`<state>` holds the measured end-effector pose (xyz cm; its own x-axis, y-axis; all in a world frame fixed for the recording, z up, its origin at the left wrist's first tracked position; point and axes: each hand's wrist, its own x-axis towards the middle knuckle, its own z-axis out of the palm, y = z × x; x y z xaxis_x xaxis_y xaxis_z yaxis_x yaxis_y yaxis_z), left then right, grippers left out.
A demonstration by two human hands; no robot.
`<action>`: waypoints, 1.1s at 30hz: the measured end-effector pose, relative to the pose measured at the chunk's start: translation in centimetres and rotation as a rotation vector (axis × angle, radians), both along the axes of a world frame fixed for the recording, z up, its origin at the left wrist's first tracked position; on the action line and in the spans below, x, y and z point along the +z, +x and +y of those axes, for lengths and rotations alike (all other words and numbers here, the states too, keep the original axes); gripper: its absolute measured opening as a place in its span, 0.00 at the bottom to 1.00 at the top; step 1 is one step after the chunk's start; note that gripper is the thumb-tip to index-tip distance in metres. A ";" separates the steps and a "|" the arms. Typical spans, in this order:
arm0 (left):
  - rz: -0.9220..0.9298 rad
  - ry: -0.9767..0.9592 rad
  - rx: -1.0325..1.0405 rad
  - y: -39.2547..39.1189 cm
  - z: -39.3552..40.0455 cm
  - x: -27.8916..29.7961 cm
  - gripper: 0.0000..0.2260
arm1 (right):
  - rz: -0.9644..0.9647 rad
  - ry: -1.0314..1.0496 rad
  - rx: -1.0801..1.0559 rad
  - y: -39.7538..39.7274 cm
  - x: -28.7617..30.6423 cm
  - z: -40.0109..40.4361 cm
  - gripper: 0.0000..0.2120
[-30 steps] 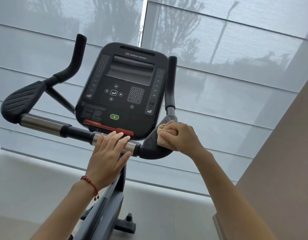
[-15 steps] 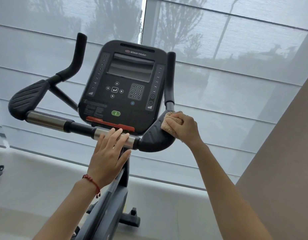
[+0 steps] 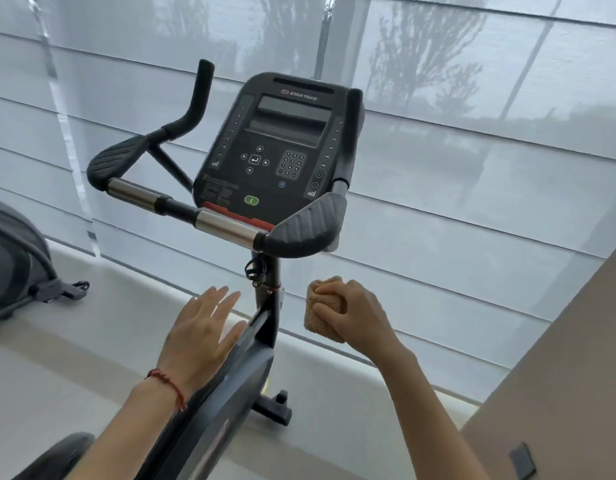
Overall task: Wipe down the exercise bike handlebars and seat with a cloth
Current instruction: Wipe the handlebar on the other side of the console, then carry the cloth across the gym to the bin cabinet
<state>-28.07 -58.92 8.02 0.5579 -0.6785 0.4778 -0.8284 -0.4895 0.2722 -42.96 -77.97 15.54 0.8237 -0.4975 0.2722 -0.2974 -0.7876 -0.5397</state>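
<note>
Nubbly tan cloth (image 3: 325, 310); polished metal, ribbed matt handlebars (image 3: 227, 226).

The cloth (image 3: 325, 311) is tan and nubbly. The handlebars (image 3: 227, 227) are black with ribbed pads and chrome sections; the console (image 3: 272, 147) is black with a green button (image 3: 251, 200) and red strip at 6 o'clock. A red braided bracelet (image 3: 168, 384) circles one wrist.

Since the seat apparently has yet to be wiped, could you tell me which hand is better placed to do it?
Probably the right hand: it already grips the bunched tan cloth, clear of the handlebars. The left hand is open and empty beside the bike's post.
</note>
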 end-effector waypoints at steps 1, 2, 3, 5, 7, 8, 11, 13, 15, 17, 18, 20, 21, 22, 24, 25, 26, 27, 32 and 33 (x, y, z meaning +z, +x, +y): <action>0.006 0.020 0.028 -1.4 0.6 -0.7 0.29 | 0.046 -0.013 0.029 -0.9 -0.8 0.3 0.13; 0.015 0.037 0.054 -2.8 1.3 -1.5 0.29 | 0.085 -0.018 0.057 -1.8 -1.5 0.6 0.14; 0.023 0.047 0.083 -4.4 2.1 -2.3 0.29 | 0.124 -0.023 0.083 -2.5 -2.2 0.9 0.14; 0.046 0.056 0.146 -7.3 3.8 -3.8 0.28 | 0.186 -0.051 0.140 -3.8 -3.7 1.6 0.15; 0.065 0.068 0.208 -10.1 5.8 -5.4 0.27 | 0.220 -0.088 0.205 -4.8 -5.2 2.4 0.15; 0.069 0.074 0.247 -11.4 6.9 -6.3 0.27 | 0.232 -0.099 0.244 -5.1 -6.0 3.0 0.15; 0.120 0.122 0.368 -15.1 10.9 -8.2 0.29 | 0.267 -0.103 0.360 -5.7 -8.1 5.4 0.13; 0.154 0.141 0.446 -17.8 13.7 -9.2 0.29 | 0.280 -0.118 0.447 -5.9 -9.4 7.7 0.12; 0.194 0.151 0.549 -20.3 16.4 -9.9 0.30 | 0.308 -0.136 0.524 -6.1 -10.4 10.3 0.13; 0.243 0.146 0.658 -22.5 19.3 -10.3 0.31 | 0.334 -0.138 0.596 -6.3 -11.2 13.1 0.13; 0.259 0.135 0.705 -23.5 20.7 -10.5 0.31 | 0.344 -0.144 0.635 -6.4 -11.6 14.5 0.12; 0.275 0.137 0.786 -25.3 23.5 -10.8 0.31 | 0.364 -0.175 0.710 -6.5 -12.2 17.6 0.12; 0.278 0.142 0.827 -26.2 25.0 -10.9 0.32 | 0.377 -0.194 0.747 -6.6 -12.4 19.2 0.12; 0.285 0.146 0.867 -27.0 26.4 -11.1 0.32 | 0.392 -0.213 0.784 -6.7 -12.6 20.8 0.12; 0.316 0.154 0.937 -28.8 29.3 -11.2 0.32 | 0.423 -0.242 0.861 -6.9 -12.9 24.2 0.12; 0.328 0.153 0.973 -29.7 30.9 -11.4 0.32 | 0.433 -0.253 0.900 -7.0 -13.0 26.0 0.12; 0.334 0.147 1.012 -30.5 32.5 -11.7 0.32 | 0.440 -0.263 0.935 -7.1 -13.1 27.9 0.11; 0.345 0.144 1.048 -31.4 34.2 -11.9 0.32 | 0.444 -0.275 0.965 -7.2 -13.2 29.8 0.11; 0.412 0.138 1.192 -35.5 43.5 -12.9 0.32 | 0.438 -0.323 1.091 -7.2 -14.5 40.6 0.11; 0.425 0.136 1.216 -36.3 45.6 -13.1 0.32 | 0.445 -0.330 1.109 -7.2 -14.7 42.9 0.12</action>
<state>-64.39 -13.34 -5.04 0.9372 0.3396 0.0800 0.3037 -0.9070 0.2919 -50.16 -35.05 0.83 0.8090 0.5659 -0.1593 0.5095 -0.8101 -0.2902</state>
